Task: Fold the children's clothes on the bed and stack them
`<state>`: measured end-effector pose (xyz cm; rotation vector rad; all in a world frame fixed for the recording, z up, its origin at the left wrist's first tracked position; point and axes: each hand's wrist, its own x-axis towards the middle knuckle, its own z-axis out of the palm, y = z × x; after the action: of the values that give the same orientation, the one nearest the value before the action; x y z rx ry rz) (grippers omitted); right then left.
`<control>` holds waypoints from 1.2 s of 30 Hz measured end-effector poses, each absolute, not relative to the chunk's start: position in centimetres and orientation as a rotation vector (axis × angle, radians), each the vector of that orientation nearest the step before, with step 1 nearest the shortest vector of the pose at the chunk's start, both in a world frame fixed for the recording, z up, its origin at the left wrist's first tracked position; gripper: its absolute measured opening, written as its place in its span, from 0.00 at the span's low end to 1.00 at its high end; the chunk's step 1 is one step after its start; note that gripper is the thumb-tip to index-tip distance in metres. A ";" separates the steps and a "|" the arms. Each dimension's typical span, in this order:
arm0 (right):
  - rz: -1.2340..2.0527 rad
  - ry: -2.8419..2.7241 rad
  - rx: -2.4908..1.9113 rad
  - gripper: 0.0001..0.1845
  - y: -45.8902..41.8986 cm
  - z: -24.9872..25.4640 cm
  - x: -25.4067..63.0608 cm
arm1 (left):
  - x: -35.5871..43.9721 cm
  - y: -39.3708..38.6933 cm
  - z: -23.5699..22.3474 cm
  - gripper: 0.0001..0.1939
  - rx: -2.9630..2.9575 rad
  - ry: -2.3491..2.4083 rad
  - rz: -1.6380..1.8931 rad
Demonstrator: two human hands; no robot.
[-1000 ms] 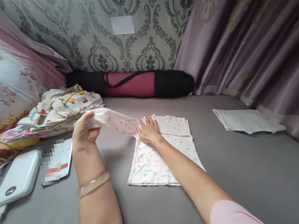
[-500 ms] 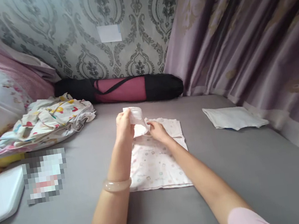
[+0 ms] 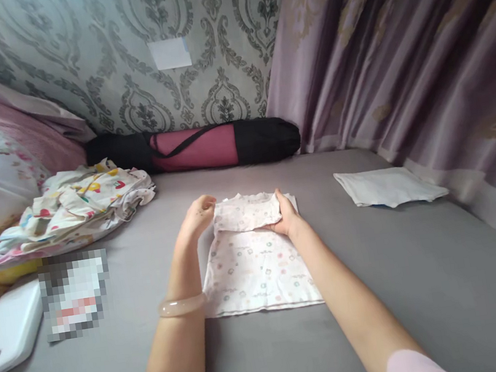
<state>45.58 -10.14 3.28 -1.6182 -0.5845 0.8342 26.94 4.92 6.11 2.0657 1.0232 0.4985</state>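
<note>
On the grey bed sheet lies a white printed shirt (image 3: 261, 271), folded, with its hem toward me and its far part doubled over toward me. At the upper left corner of the folded part is my left hand (image 3: 199, 214), its fingers curled in at the edge of the cloth. A pale bangle (image 3: 182, 306) circles the left forearm. My right hand (image 3: 286, 214) grips the right end of the folded part, thumb on top and the other fingers partly hidden beneath the cloth.
Off to the right sits a folded white cloth (image 3: 390, 186). A black and maroon long bag (image 3: 196, 149) lies along the wall. Crumpled patterned clothing (image 3: 77, 202), a white device (image 3: 11, 330) and a blurred-out item (image 3: 78, 295) are at the left.
The raised white end of the shirt now lies flat as a printed fold. My left hand has lowered and moved left; my right hand has shifted right to the fold's right end.
</note>
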 end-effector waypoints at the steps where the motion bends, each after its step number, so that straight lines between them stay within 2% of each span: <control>1: 0.938 -0.519 -1.543 0.33 -10.2 3.5 45.7 | 26.8 4.9 6.0 0.20 2.152 1.014 0.374; 4: 1.165 -0.316 -1.256 0.32 -10.6 4.6 46.0 | 27.1 4.2 5.8 0.27 2.367 1.031 0.019; 8: 1.135 -0.243 -1.163 0.12 -11.0 4.8 46.5 | 27.5 3.6 5.3 0.35 2.539 1.173 -0.203; 11: 0.967 -0.265 -1.336 0.25 -10.9 3.8 46.9 | 27.4 3.7 5.0 0.37 2.565 1.218 -0.251; 14: 0.756 -0.428 -1.546 0.31 -10.7 2.5 47.6 | 27.2 3.9 4.9 0.41 2.552 1.242 -0.276; 22: 0.346 -0.814 -2.138 0.29 -11.5 2.1 49.3 | 26.7 4.6 4.8 0.43 2.486 1.256 -0.200; 24: 0.169 -0.926 -2.275 0.29 -11.9 2.7 48.7 | 26.5 5.1 4.8 0.40 2.415 1.249 -0.094; 27: -0.012 -1.087 -2.350 0.29 -11.8 3.4 46.7 | 26.7 5.5 4.7 0.28 2.327 1.251 0.201; 29: -0.014 -1.237 -2.320 0.29 -11.1 3.4 44.8 | 27.5 4.9 4.6 0.20 2.336 1.233 0.362; 30: 0.005 -1.335 -2.299 0.29 -10.6 3.3 43.8 | 28.1 4.3 4.4 0.19 2.357 1.206 0.404; 34: 0.181 -1.734 -2.253 0.31 -9.3 2.0 40.7 | 30.6 1.2 3.1 0.29 2.526 0.993 0.355; 36: 0.264 -1.810 -2.257 0.33 -9.1 1.5 40.1 | 31.4 0.2 2.1 0.29 2.598 0.986 0.277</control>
<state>40.10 -9.12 1.49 -2.2574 -1.8103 0.2636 31.42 0.21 2.14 2.5979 0.9859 0.2770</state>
